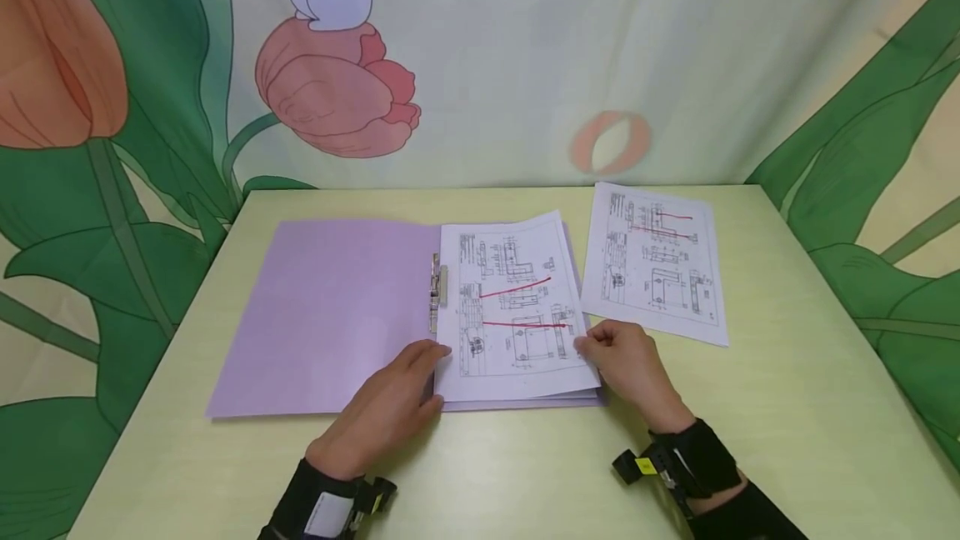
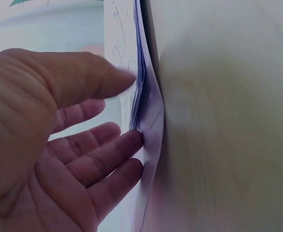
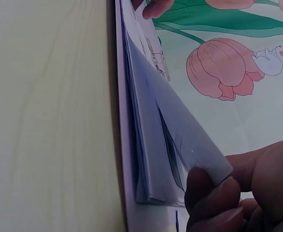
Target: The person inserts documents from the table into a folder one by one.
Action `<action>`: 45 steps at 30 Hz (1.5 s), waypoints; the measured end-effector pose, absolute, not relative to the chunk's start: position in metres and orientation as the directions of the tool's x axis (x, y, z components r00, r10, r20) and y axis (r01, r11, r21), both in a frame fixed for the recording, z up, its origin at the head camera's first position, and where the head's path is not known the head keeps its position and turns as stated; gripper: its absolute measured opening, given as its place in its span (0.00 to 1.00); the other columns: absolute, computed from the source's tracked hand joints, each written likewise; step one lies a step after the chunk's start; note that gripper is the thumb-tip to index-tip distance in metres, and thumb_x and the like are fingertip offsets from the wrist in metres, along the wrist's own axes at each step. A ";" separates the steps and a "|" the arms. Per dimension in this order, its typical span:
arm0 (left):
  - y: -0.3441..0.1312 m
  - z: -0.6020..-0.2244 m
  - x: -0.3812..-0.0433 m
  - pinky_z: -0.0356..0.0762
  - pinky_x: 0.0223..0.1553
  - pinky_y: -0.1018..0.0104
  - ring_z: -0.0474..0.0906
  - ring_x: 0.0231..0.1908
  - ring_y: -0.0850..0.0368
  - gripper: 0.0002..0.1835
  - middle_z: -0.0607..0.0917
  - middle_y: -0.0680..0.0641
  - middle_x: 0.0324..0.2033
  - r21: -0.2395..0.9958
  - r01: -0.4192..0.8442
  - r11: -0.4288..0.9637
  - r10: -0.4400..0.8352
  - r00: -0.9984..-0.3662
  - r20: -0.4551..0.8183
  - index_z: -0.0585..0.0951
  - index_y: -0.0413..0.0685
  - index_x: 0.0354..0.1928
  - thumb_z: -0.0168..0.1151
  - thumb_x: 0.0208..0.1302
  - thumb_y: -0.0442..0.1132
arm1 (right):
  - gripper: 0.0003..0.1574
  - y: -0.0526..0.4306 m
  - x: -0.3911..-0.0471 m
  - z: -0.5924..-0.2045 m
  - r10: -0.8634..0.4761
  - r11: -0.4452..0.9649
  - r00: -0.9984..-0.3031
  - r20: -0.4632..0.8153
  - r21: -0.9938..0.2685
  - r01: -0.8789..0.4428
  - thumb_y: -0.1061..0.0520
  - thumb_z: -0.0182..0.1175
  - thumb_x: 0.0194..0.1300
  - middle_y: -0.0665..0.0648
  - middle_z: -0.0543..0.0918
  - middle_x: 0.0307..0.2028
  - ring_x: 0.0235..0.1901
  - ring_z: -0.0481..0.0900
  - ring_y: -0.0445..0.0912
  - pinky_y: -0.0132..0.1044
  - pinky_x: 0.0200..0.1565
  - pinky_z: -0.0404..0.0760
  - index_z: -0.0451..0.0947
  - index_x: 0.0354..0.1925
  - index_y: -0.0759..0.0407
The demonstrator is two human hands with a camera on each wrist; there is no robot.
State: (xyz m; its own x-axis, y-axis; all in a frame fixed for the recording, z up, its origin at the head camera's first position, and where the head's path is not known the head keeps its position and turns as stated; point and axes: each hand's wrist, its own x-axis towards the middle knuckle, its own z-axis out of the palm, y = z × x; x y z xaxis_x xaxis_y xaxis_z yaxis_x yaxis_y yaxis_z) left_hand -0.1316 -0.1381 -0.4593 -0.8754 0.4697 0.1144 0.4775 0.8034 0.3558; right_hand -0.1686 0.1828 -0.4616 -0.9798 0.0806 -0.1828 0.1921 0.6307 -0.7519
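A purple ring binder lies spread on the table, with a stack of printed drawing sheets on its right side. Two red lines cross the top sheet. My right hand pinches that sheet by its lower right corner; in the right wrist view the corner is lifted off the pages below. At the stack's lower left, near the spine, rests my left hand. Its thumb lies on the paper, while the other fingers are loosely bent at the binder's edge.
Right of the binder lies a loose drawing sheet, also marked with red lines. A metal ring clip sits along the binder's spine. Behind the table hangs a flower-printed curtain.
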 end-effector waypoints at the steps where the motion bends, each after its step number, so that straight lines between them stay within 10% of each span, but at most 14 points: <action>1: -0.138 -0.459 -0.132 0.78 0.50 0.64 0.71 0.55 0.59 0.29 0.74 0.46 0.60 0.351 0.481 0.803 0.470 -0.874 0.123 0.71 0.45 0.63 0.64 0.58 0.37 | 0.10 0.182 -0.169 -0.462 0.080 0.632 -0.980 -0.180 -0.751 0.190 0.54 0.63 0.62 0.58 0.80 0.25 0.24 0.73 0.49 0.37 0.23 0.71 0.81 0.32 0.62; 45: -0.122 -0.466 -0.135 0.73 0.58 0.61 0.74 0.53 0.56 0.23 0.80 0.50 0.52 0.289 0.603 0.744 0.592 -0.795 0.134 0.79 0.44 0.54 0.53 0.55 0.28 | 0.19 0.237 -0.183 -0.438 0.174 0.691 -0.981 -0.082 -0.700 0.181 0.49 0.56 0.69 0.64 0.84 0.32 0.25 0.75 0.50 0.36 0.22 0.71 0.81 0.39 0.65</action>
